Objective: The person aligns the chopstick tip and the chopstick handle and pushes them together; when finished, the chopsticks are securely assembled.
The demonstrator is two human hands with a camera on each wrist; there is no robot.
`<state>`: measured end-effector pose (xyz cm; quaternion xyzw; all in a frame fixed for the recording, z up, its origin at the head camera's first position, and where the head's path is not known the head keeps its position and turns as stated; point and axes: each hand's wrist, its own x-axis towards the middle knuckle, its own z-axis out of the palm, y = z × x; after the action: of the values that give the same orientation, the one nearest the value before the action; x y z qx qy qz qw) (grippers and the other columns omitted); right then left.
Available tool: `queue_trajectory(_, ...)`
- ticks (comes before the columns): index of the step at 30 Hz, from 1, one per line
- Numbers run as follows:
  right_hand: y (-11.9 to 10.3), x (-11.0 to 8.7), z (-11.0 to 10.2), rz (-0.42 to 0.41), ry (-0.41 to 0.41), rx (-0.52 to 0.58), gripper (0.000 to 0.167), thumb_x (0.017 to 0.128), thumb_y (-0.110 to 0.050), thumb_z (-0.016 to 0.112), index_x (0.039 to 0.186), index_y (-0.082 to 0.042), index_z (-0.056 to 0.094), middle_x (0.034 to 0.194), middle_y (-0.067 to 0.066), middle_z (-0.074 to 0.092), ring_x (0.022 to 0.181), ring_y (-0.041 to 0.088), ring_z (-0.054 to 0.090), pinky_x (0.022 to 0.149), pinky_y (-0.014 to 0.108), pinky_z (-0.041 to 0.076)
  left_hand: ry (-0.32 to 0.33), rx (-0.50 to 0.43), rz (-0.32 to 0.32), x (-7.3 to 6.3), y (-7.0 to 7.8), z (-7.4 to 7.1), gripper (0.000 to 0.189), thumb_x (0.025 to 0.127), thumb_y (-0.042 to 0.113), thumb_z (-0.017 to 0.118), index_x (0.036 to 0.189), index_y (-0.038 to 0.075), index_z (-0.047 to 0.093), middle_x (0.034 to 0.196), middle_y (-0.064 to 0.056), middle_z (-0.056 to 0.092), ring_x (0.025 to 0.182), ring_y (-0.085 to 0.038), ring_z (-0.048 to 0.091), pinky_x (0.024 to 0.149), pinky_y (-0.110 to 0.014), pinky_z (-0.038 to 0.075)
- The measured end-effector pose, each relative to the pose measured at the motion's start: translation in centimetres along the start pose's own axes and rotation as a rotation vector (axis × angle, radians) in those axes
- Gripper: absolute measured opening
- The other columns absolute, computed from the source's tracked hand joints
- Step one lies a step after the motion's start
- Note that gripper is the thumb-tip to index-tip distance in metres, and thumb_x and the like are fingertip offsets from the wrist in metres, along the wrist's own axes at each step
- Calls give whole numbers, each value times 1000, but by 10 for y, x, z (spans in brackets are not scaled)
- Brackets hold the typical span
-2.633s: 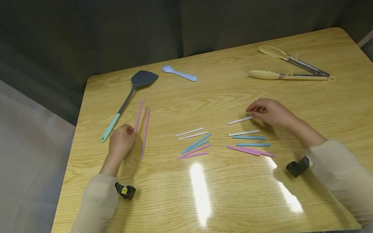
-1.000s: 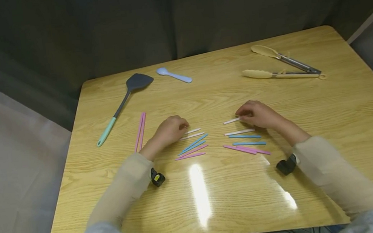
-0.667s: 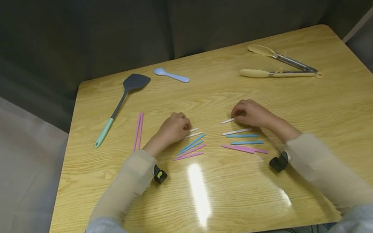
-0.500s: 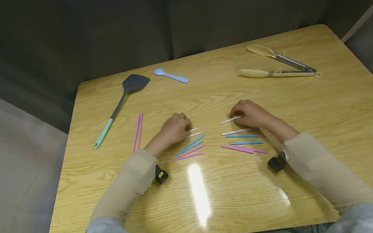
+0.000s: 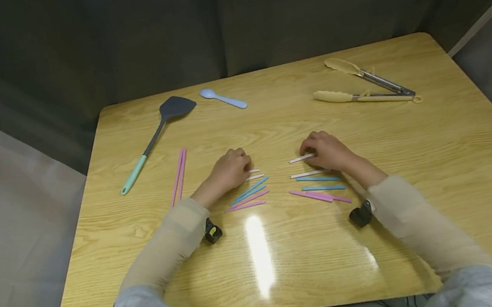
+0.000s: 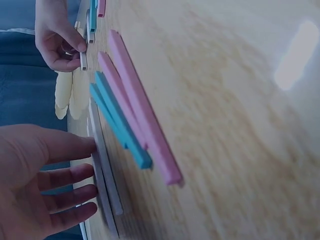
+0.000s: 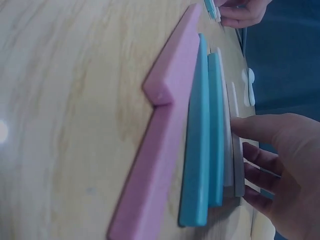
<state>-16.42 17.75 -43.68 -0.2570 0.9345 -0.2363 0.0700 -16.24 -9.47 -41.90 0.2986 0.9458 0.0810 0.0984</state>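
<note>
Farther left white stick (image 6: 105, 205), on the table (image 5: 311, 261): pinched by my left hand (image 5: 230, 170), come over from the long pink sticks (image 5: 178, 170) | farther right white stick (image 5: 297, 159): my right hand (image 5: 326, 151) pinches it | both sides seemingly being adjusted together | pink sticks' near ends hidden by my sleeve (image 5: 186, 225)

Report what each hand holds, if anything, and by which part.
The right hand pinches the farther right white stick around its middle. The left hand touches the farther left white stick near its middle; whether it grips cannot be told.
</note>
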Motion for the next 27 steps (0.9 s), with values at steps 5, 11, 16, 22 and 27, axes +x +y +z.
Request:
queue_trajectory(5, -1, 2, 0, -46, 31, -6, 9, 77, -7, 69, 84, -8, 64, 90, 11, 56, 84, 29, 48, 74, 43, 38, -6, -26, -11, 2, -1, -3, 8, 81, 14, 63, 88, 10, 65, 91, -4, 55, 81, -19, 48, 66, -30, 43)
queue_trajectory(11, -2, 2, -2, 7, 0, 45, 7, 80, -6, 65, 87, -5, 63, 91, 12, 57, 86, 28, 50, 76, 42, 41, -13, -87, -61, 2, 0, -6, 10, 84, 16, 61, 91, 10, 65, 90, -4, 56, 80, -18, 51, 72, -32, 47)
queue_trajectory(16, -3, 0, -7, 92, -33, 132, 10, 85, -9, 60, 94, -4, 61, 94, 13, 61, 88, 26, 54, 77, 42, 42, 15, -132, -94, 1, 3, -9, 12, 87, 17, 57, 92, 8, 63, 86, -3, 59, 76, -16, 54, 72, -31, 47)
queue_trajectory(22, -9, -4, -16, 147, -27, 200, 12, 89, -15, 55, 98, -7, 58, 95, 11, 63, 77, 21, 56, 68, 36, 43, 64, -188, -108, -1, 8, -18, 13, 89, 18, 52, 95, 8, 58, 84, -4, 62, 65, -16, 53, 63, -30, 45)
queue_trajectory(27, -17, -6, -24, 147, 19, 283, 12, 90, -15, 54, 97, -6, 57, 92, 11, 62, 77, 21, 54, 66, 34, 42, 139, -209, -64, -4, 15, -24, 12, 90, 18, 53, 97, 10, 58, 89, -4, 63, 75, -15, 58, 65, -30, 47)
